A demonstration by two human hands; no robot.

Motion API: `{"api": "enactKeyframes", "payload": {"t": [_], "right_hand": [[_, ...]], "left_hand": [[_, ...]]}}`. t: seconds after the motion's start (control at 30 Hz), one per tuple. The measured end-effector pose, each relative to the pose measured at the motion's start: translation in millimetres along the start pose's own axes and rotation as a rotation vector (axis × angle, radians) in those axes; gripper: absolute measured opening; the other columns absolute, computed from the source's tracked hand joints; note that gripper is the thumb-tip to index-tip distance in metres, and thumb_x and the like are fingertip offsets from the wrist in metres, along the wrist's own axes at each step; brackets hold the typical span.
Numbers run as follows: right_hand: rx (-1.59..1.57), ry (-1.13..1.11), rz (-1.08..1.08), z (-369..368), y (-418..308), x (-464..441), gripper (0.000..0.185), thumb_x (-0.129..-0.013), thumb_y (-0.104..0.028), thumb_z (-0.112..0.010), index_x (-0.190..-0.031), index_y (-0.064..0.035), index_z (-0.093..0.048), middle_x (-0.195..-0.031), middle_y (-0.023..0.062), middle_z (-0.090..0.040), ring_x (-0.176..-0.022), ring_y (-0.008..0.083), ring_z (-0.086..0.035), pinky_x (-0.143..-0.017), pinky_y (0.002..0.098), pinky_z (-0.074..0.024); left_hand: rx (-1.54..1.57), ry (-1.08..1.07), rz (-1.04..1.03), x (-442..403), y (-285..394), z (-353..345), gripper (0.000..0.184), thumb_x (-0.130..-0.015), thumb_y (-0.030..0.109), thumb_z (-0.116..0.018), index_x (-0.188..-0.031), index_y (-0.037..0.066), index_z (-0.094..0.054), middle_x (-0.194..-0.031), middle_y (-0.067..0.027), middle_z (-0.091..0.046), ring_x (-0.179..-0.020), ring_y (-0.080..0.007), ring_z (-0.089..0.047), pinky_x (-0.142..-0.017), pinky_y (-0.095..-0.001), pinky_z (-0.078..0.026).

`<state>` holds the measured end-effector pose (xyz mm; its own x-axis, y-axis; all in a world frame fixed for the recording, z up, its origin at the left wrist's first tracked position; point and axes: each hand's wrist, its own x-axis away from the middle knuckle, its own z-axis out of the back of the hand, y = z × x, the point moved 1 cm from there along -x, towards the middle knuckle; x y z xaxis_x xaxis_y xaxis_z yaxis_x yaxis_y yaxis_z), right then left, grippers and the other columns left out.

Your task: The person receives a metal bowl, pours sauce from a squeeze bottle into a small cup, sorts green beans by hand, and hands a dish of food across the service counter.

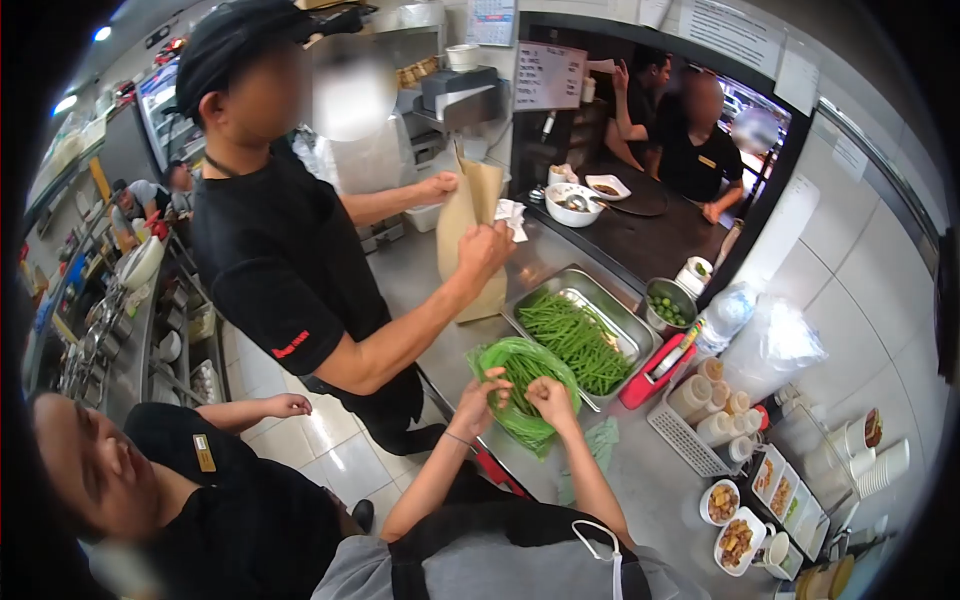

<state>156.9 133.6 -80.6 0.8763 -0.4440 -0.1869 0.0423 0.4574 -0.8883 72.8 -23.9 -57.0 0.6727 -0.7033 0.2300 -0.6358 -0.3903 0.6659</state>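
Observation:
A green plastic bag [530, 425] of green beans lies open on the steel counter, below my two hands. My left hand [484, 402] is over the bag's left part, its fingers partly spread. My right hand [551, 400] is over the bag's right part, fingers curled together; anything between them is too small to make out. Just beyond the bag, a steel tray [640, 345] holds a heap of cut green beans [575, 338].
A co-worker at the left holds a brown paper bag [470, 225] over the counter [400, 260]. Another person stands at the lower left. On the right are a red-handled item [655, 372], a basket [680, 432] of bottles, a metal pot [668, 305] and food bowls [735, 541].

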Motion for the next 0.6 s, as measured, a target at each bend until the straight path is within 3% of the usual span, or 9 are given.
{"api": "enactKeyframes", "payload": {"t": [0.1, 0.17, 0.2, 0.27, 0.33, 0.4, 0.47, 0.53, 0.6], "right_hand": [[-0.166, 0.072, 0.043, 7.4, -11.3, -5.0, 0.010, -0.078, -0.002, -0.065, -0.086, 0.0007, -0.059, -0.072, 0.0034, -0.061, -0.063, 0.0089, -0.059, -0.058, 0.0245, -0.0469], [-0.188, 0.069, 0.034, 17.1, -42.7, -3.2, 0.011, -0.079, -0.001, -0.063, -0.089, 0.0008, -0.059, -0.072, 0.0039, -0.061, -0.065, 0.0096, -0.061, -0.059, 0.0243, -0.0475], [-0.216, 0.046, 0.038, 20.4, -55.5, -0.8, 0.012, -0.081, 0.000, -0.060, -0.092, 0.0009, -0.059, -0.073, 0.0044, -0.062, -0.067, 0.0103, -0.062, -0.060, 0.0242, -0.0482], [-0.195, 0.030, 0.048, 22.6, -62.7, -1.2, 0.010, -0.083, 0.000, -0.058, -0.093, 0.0014, -0.060, -0.075, 0.0056, -0.063, -0.068, 0.0107, -0.063, -0.061, 0.0245, -0.0485], [-0.181, 0.011, 0.060, 26.2, -67.0, -0.1, 0.010, -0.084, -0.001, -0.056, -0.093, 0.0018, -0.061, -0.076, 0.0067, -0.065, -0.069, 0.0111, -0.063, -0.062, 0.0248, -0.0489], [-0.072, -0.002, 0.099, 30.4, -72.4, 2.0, 0.012, -0.086, -0.005, -0.055, -0.091, 0.0025, -0.063, -0.082, 0.0107, -0.066, -0.072, 0.0131, -0.065, -0.063, 0.0257, -0.0494], [-0.030, 0.017, 0.133, 35.6, -76.2, 3.9, 0.013, -0.087, -0.008, -0.055, -0.087, 0.0024, -0.063, -0.079, 0.0122, -0.065, -0.070, 0.0148, -0.065, -0.061, 0.0277, -0.0490], [0.555, 0.148, 0.375, 38.9, -77.3, 5.1, 0.011, -0.086, -0.007, -0.055, -0.085, 0.0013, -0.063, -0.075, 0.0122, -0.064, -0.068, 0.0164, -0.065, -0.060, 0.0301, -0.0485], [0.568, 0.191, 0.374, 34.4, -76.0, 4.8, 0.011, -0.086, -0.009, -0.056, -0.083, 0.0004, -0.062, -0.068, 0.0104, -0.060, -0.061, 0.0149, -0.060, -0.055, 0.0302, -0.0461]], "left_hand": [[-0.019, -0.051, 0.001, -9.2, -9.1, 15.7, 0.025, -0.089, 0.007, -0.049, -0.114, 0.005, -0.051, -0.080, -0.0055, -0.059, -0.064, -0.0100, -0.051, -0.056, -0.0234, -0.042], [-0.386, 0.003, -0.022, -2.4, -4.0, 4.4, 0.021, -0.088, 0.008, -0.055, -0.107, 0.003, -0.057, -0.076, -0.0029, -0.059, -0.063, -0.0094, -0.051, -0.056, -0.0233, -0.041], [-0.386, -0.001, -0.005, -3.8, -9.7, 2.1, 0.021, -0.088, 0.008, -0.055, -0.107, 0.003, -0.057, -0.076, -0.0029, -0.059, -0.063, -0.0094, -0.051, -0.056, -0.0233, -0.041], [-0.796, -0.035, -0.418, -9.1, -16.3, -6.9, 0.019, -0.087, 0.013, -0.060, -0.103, 0.003, -0.062, -0.074, 0.0002, -0.059, -0.065, -0.0057, -0.049, -0.056, -0.0219, -0.040], [-0.831, -0.060, -0.498, -5.6, -14.0, -16.3, 0.019, -0.085, 0.017, -0.064, -0.096, 0.001, -0.066, -0.071, -0.0009, -0.060, -0.067, -0.0055, -0.050, -0.058, -0.0238, -0.043], [-1.170, 0.059, -0.511, -1.8, -10.6, -20.6, 0.021, -0.084, 0.018, -0.064, -0.093, -0.001, -0.065, -0.064, -0.0037, -0.058, -0.061, -0.0084, -0.052, -0.058, -0.0272, -0.044], [-1.250, 0.078, -0.574, -0.3, -8.2, -22.8, 0.022, -0.084, 0.019, -0.065, -0.092, -0.001, -0.064, -0.062, -0.0060, -0.058, -0.060, -0.0108, -0.054, -0.058, -0.0289, -0.044], [-1.328, 0.090, -0.641, -1.9, -9.6, -19.9, 0.023, -0.083, 0.020, -0.065, -0.091, -0.002, -0.064, -0.061, -0.0083, -0.057, -0.060, -0.0132, -0.056, -0.057, -0.0307, -0.045], [-1.340, 0.051, -0.744, -4.1, -10.7, -20.6, 0.022, -0.084, 0.022, -0.064, -0.090, 0.001, -0.066, -0.062, -0.0043, -0.058, -0.052, -0.0124, -0.052, -0.048, -0.0274, -0.040]]}}
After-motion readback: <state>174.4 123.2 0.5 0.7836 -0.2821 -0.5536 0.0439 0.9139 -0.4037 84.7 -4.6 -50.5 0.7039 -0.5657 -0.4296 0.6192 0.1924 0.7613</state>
